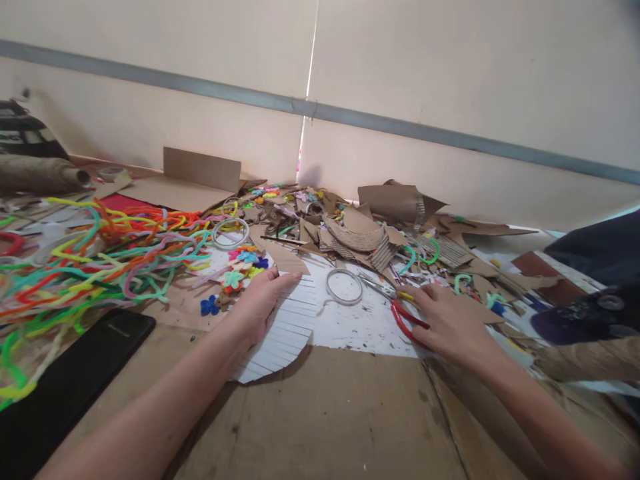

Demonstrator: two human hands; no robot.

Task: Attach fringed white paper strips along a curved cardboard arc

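Foreground: brown cardboard counter [330,413], bare and roomy. Left hand [260,303] flat, fingers released, pressing white slit card [285,330]. Right hand [450,323] resting on red-handled scissors [403,319], grip not discernible; blades pointing up-left toward tape ring [344,286]. Beyond: cardboard scraps [360,233]; pipe cleaners [100,253] far left.

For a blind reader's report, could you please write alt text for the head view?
A person's left hand presses a white slit paper piece flat while the right hand rests on red-handled scissors, on a cardboard-covered table strewn with pipe cleaners and cardboard scraps.
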